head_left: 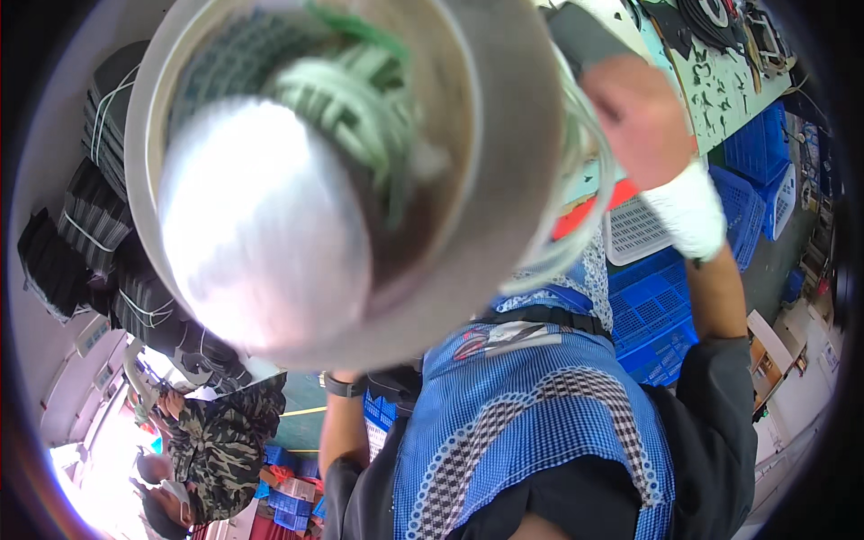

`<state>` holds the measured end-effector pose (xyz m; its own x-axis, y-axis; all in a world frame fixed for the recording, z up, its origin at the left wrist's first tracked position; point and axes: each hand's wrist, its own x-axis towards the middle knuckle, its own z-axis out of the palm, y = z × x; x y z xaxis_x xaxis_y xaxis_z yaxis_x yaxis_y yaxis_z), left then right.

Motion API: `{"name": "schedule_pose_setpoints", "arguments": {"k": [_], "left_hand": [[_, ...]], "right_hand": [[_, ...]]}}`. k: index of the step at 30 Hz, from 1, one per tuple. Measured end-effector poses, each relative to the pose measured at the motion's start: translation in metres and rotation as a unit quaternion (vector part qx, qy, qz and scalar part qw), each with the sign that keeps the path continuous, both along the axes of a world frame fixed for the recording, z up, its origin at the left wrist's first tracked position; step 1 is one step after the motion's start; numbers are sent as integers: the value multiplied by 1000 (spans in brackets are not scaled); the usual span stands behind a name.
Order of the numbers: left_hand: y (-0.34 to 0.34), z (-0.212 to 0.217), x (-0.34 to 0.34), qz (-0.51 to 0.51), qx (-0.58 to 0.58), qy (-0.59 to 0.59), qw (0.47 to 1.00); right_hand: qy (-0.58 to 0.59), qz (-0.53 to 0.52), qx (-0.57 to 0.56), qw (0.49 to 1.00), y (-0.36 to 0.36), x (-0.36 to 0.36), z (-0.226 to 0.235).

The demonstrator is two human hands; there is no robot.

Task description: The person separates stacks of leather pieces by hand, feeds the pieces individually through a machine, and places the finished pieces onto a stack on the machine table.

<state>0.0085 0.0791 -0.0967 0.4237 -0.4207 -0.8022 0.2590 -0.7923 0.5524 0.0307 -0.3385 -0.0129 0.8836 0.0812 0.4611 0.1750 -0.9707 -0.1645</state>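
Note:
A large round metal housing (504, 180), blurred and very close, fills the upper left and middle. Inside its rim are a shiny, bulb-like silver dome (261, 225) and pale green, ribbed coils (351, 99). Right of it, my right hand (639, 117) is curled closed against a dark grey flat piece (585, 36) and appears to grip it; motion smears the fingers. A white wrap (688, 216) covers that wrist. My left forearm (345, 423), with a dark wristband, runs up behind the housing, which hides the left hand.
A pale worktable (720, 99) at upper right carries dark scraps and a black cable coil (706, 18). Blue crates (652, 306) and a white basket (634, 229) stand below it. Tied dark sheet stacks (94, 225) line the left. A person in camouflage (220, 441) works at lower left.

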Motion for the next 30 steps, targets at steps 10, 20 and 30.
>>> {"name": "schedule_pose_setpoints", "arguments": {"k": [10,20,30], "left_hand": [[-48,5,-34,332,-49,133,932],[-34,-9,-31,387,-243,254,853],[-11,31,-59,232,-339,-4,912]], "right_hand": [[449,-107,302,834,99,-117,-85],[338,260,270,863,187,-122,-77],[464,-44,673,575,165,-134,-91]]}}
